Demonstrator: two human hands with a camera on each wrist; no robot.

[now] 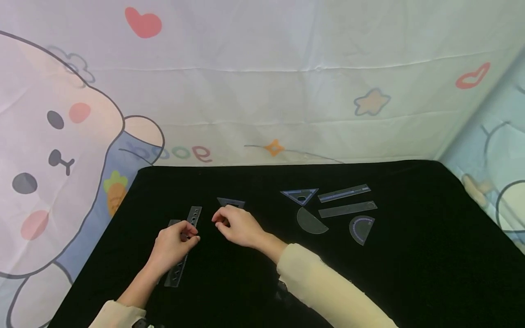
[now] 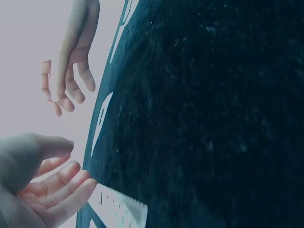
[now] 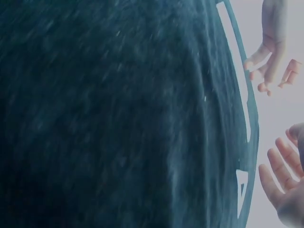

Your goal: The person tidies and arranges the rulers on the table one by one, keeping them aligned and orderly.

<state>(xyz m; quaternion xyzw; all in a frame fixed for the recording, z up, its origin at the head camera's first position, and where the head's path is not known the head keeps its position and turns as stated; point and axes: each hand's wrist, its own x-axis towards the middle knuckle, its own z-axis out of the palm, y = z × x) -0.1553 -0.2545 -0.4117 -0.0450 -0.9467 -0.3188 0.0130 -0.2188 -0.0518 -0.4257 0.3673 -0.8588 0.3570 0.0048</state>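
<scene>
My left hand hovers over a clear stencil ruler with cut-out shapes, its fingers loosely bent and nothing between them. The stencil's middle is hidden by that hand. Beside it lies a second clear ruler, mostly covered by the same hand. To the right, my right hand hangs above the cloth with relaxed, bent fingers, holding nothing. Just behind its knuckles a clear set square shows in part. In the left wrist view the stencil ruler lies below the left fingertips.
On the black cloth at right lie a blue-marked set square, a blue-banded ruler, a plain clear ruler, a clear half-round protractor and a purple-marked protractor. A printed curtain hangs behind.
</scene>
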